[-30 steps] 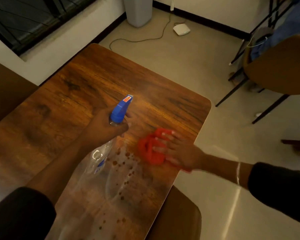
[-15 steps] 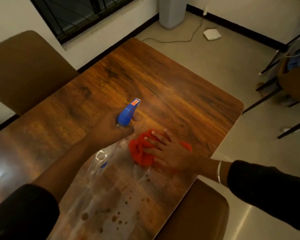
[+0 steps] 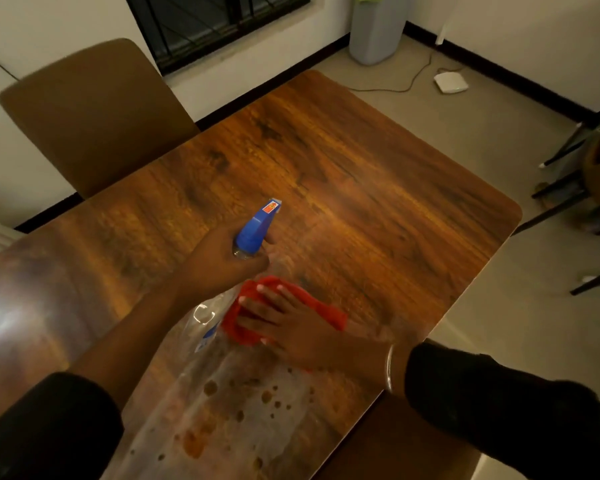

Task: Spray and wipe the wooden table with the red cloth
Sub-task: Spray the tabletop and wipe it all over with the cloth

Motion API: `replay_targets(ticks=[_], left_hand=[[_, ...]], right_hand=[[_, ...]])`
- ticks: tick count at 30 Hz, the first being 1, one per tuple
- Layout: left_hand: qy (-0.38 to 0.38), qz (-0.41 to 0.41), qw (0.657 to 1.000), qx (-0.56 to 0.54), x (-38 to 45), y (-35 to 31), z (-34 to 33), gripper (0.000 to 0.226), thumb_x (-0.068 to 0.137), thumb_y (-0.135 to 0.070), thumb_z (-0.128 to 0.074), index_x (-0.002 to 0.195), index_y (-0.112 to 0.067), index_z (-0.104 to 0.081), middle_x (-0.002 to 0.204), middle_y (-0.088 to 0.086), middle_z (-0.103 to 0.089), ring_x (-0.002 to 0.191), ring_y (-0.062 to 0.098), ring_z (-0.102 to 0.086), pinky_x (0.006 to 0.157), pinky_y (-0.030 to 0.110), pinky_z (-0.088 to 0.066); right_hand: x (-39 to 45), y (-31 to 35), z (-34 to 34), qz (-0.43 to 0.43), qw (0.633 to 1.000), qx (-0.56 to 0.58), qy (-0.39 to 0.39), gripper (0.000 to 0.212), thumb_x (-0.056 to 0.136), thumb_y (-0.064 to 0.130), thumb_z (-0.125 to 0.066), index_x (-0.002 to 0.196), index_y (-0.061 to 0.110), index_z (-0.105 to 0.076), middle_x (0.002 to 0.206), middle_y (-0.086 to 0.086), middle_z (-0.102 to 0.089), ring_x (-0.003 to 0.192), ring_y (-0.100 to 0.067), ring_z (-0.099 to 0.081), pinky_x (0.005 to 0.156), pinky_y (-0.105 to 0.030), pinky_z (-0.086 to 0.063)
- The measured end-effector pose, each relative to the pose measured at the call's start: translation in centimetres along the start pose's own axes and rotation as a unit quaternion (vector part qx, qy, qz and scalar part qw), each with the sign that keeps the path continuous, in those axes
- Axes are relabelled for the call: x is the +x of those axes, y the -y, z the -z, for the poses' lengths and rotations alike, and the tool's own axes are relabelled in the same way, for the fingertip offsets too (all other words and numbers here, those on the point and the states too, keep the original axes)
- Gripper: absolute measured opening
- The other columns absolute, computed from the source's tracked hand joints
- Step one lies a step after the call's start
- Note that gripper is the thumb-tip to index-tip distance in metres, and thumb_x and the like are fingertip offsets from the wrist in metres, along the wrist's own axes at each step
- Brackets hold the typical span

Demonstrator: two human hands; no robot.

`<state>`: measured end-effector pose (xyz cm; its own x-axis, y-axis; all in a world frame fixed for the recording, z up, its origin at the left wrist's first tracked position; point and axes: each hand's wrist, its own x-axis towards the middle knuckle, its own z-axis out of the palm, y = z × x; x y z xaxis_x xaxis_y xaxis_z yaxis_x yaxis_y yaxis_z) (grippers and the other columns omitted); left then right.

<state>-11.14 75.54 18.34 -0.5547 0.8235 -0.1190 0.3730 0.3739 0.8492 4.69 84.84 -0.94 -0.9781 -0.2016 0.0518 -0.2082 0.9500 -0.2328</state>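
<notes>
Left hand (image 3: pixel 219 261) grips spray bottle (image 3: pixel 253 230), nozzle aimed across wooden table (image 3: pixel 378 188) | right hand (image 3: pixel 291 327) presses flat, fingers straight, on red cloth (image 3: pixel 257 306), mid-table beside droplets | advise: mist dry far area, wipe overlapping strokes along grain.

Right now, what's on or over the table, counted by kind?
Cloths: 1, the red cloth under the flat right hand.
Spray bottles: 1, the bottle gripped in the left hand.
Hands: 2.
Total: 4, over the wet, spotted table.
</notes>
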Motion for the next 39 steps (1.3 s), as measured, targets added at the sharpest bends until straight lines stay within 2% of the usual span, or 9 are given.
replay_targets(ticks=[2, 5, 7, 13, 18, 26, 31, 35, 39], left_hand=[[0.008, -0.003, 1.000, -0.009, -1.0, 0.3, 0.7, 0.035, 0.076, -0.014, -0.076, 0.080, -0.048, -0.069, 0.060, -0.013, -0.068, 0.054, 0.000, -0.063, 0.057, 0.011, -0.052], [0.016, 0.001, 1.000, -0.001, -2.2, 1.3, 1.5, 0.022, 0.079, -0.012, -0.077, 0.098, -0.020, -0.069, 0.069, 0.005, -0.073, 0.066, 0.022, -0.073, 0.074, 0.040, -0.061], [0.019, -0.003, 1.000, 0.007, -3.0, 1.7, 1.5, 0.023, 0.080, -0.005, -0.077, 0.099, -0.014, -0.069, 0.068, 0.011, -0.073, 0.066, 0.028, -0.073, 0.074, 0.044, -0.061], [0.034, -0.019, 0.999, -0.021, -4.3, 0.4, 0.3, 0.030, 0.081, -0.003, -0.076, 0.079, -0.032, -0.067, 0.063, -0.010, -0.071, 0.055, 0.001, -0.066, 0.055, 0.011, -0.051], [0.044, -0.027, 0.997, -0.052, -2.9, -1.2, -1.3, 0.027, 0.081, -0.003, -0.075, 0.092, -0.026, -0.068, 0.071, 0.014, -0.072, 0.061, 0.022, -0.072, 0.063, 0.023, -0.058], [0.078, -0.021, 0.994, -0.071, -1.9, -1.1, -3.9, 0.023, 0.068, -0.039, -0.072, 0.091, -0.045, -0.067, 0.072, 0.000, -0.073, 0.064, 0.014, -0.072, 0.063, 0.017, -0.059], [0.085, -0.020, 0.994, -0.059, -1.1, -1.9, -5.9, 0.024, 0.075, -0.019, -0.073, 0.096, -0.030, -0.069, 0.073, 0.011, -0.072, 0.068, 0.031, -0.071, 0.073, 0.041, -0.060], [0.091, -0.019, 0.993, -0.072, 0.5, -2.9, -7.3, 0.031, 0.069, -0.038, -0.074, 0.098, -0.030, -0.069, 0.074, 0.009, -0.073, 0.069, 0.030, -0.073, 0.076, 0.048, -0.061], [0.101, -0.040, 0.992, -0.057, 1.6, -3.2, -8.2, 0.032, 0.071, -0.041, -0.073, 0.101, -0.031, -0.068, 0.079, 0.011, -0.075, 0.069, 0.028, -0.074, 0.074, 0.047, -0.061]], right_hand=[[1.3, -2.2, 1.4, -0.014, 0.999, -0.031, -0.014, 0.057, 0.104, 0.035, -0.042, 0.160, 0.031, -0.034, 0.172, -0.002, -0.024, 0.159, -0.032, -0.017, 0.127, -0.055, -0.017], [3.7, -8.6, 6.1, -0.238, 0.971, -0.034, -0.013, 0.061, 0.106, 0.030, -0.041, 0.164, 0.032, -0.024, 0.174, -0.002, -0.014, 0.161, -0.031, -0.012, 0.128, -0.053, -0.012], [3.8, -11.0, 8.2, -0.333, 0.942, 0.018, -0.014, 0.063, 0.107, 0.022, -0.044, 0.165, 0.031, -0.021, 0.175, 0.000, -0.010, 0.161, -0.029, -0.009, 0.128, -0.055, -0.014], [-0.1, -2.2, 5.6, -0.247, 0.966, 0.066, 0.029, 0.058, 0.106, 0.021, -0.047, 0.161, 0.030, -0.033, 0.174, 0.003, -0.010, 0.162, -0.028, 0.000, 0.128, -0.059, -0.004], [-9.3, 1.1, 3.2, -0.092, 0.985, 0.063, 0.131, 0.052, 0.105, 0.031, -0.042, 0.157, 0.036, -0.037, 0.175, 0.009, 0.001, 0.162, -0.027, 0.006, 0.126, -0.059, 0.001], [-11.6, -11.5, 10.3, -0.426, 0.902, 0.031, 0.062, 0.054, 0.105, 0.030, -0.050, 0.156, 0.038, -0.035, 0.175, 0.009, -0.007, 0.158, -0.035, -0.012, 0.120, -0.063, -0.022], [-11.2, -4.2, 8.7, -0.292, 0.951, 0.032, 0.093, 0.049, 0.098, 0.030, -0.057, 0.146, 0.037, -0.050, 0.168, 0.001, -0.027, 0.151, -0.034, -0.026, 0.118, -0.054, -0.031], [-13.6, 1.2, 6.4, -0.100, 0.985, 0.054, 0.128, 0.058, 0.085, 0.021, -0.075, 0.139, 0.028, -0.055, 0.156, -0.012, -0.041, 0.140, -0.040, -0.036, 0.105, -0.057, -0.044], [-14.7, -4.0, 7.4, -0.167, 0.971, 0.113, 0.131, 0.057, 0.084, 0.021, -0.075, 0.135, 0.038, -0.054, 0.145, -0.008, -0.041, 0.125, -0.037, -0.048, 0.097, -0.053, -0.053]])
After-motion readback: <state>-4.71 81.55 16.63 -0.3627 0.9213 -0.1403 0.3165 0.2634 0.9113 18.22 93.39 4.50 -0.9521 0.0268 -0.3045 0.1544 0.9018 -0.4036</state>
